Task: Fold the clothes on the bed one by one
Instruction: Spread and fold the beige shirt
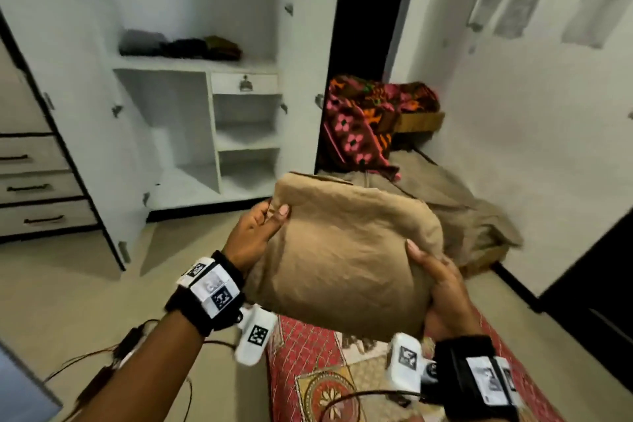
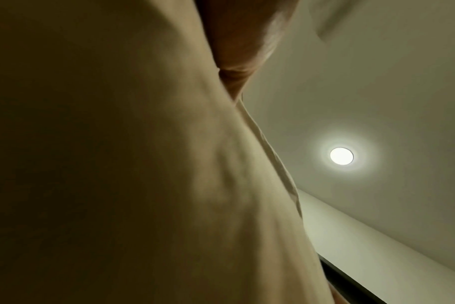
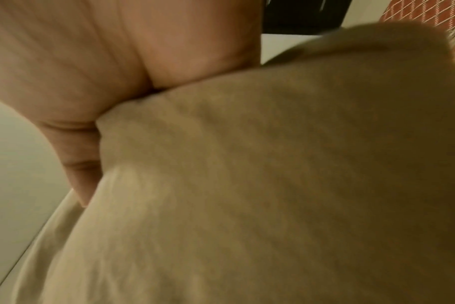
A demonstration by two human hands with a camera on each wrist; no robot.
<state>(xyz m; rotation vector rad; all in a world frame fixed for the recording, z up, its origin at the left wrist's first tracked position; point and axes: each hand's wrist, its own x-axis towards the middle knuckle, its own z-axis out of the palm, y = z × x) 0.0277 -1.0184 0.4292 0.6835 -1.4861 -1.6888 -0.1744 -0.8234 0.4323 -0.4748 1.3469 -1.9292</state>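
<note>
In the middle of the head view, a folded tan cloth bundle (image 1: 346,260) is held up in the air by both hands. The left hand (image 1: 255,236) grips its upper left edge, with the thumb on top and the fingers curled under. The right hand (image 1: 442,288) grips its lower right side, with the thumb pressed on the front and the fingers hidden behind. Both wrist views are mostly filled with the soft tan cloth, and each one shows a bit of the hand against it.

At the bottom of the frame, under the bundle, is a bed with a red patterned cover (image 1: 308,353). Behind the bundle, to the right, a loose tan cloth heap (image 1: 472,216) lies on the bed. Farther back lies a bright pink and orange patterned blanket (image 1: 363,120). At upper left stands an open white wardrobe (image 1: 191,96) with dark folded clothes (image 1: 181,44) on its top shelf.
</note>
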